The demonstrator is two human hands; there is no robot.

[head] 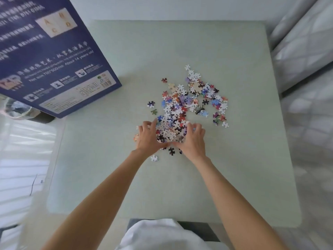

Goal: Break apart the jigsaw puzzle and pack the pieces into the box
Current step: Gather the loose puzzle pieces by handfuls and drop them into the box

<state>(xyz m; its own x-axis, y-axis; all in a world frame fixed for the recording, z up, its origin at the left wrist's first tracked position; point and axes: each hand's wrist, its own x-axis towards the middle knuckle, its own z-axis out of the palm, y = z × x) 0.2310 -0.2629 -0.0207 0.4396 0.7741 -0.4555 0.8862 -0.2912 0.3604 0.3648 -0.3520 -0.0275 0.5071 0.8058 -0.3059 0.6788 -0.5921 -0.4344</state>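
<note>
Puzzle pieces [189, 103] are all loose, lying in a scattered heap on the pale green surface [234, 159], a bit beyond centre from you. Heap runs from your hands out toward the far right; a few strays sit apart: one dark piece [151, 104] and a green one [154, 111] on the left, a black piece [171, 151] and a white piece [154, 158] just near your wrists. Your left hand [146, 137] and right hand [193, 139] are cupped on either side of the near end of the heap, fingers curled around a bunch of pieces [170, 130] pressed between them. Whether that bunch is lifted off the surface, can't tell. Box [54, 56] is dark blue with printed text, at the far left corner, tilted, its corner overhanging the surface edge. No pieces visible in it from this angle.
</note>
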